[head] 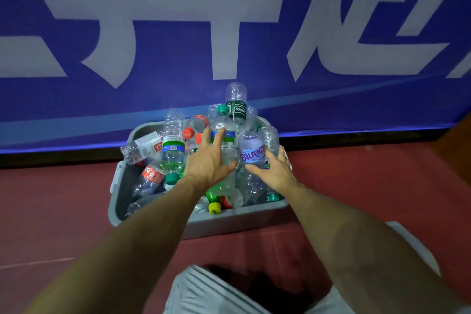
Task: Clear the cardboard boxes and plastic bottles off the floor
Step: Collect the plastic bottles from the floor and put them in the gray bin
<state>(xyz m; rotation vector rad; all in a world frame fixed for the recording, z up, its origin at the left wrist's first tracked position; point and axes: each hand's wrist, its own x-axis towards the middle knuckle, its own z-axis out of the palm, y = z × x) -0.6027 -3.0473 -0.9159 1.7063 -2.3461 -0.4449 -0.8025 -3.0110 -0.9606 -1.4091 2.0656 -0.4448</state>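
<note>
A grey plastic bin (229, 222) stands on the red floor against the wall, piled with several empty plastic bottles. My left hand (207, 160) reaches over the pile with its fingers spread and straight, against a clear bottle with a teal cap and blue-green label (228, 146). My right hand (276, 173) lies beside it, thumb and straight fingers touching a clear bottle with a purple label (251, 151). A bottle with a dark green label (236, 107) sticks up at the back of the pile. No cardboard box is in view.
A blue banner with large white characters (229, 33) covers the wall right behind the bin. Red floor (56, 211) stretches to both sides. My knees in light grey trousers (204, 293) are at the bottom edge. A green bottle with a yellow cap (214, 208) lies at the bin's near wall.
</note>
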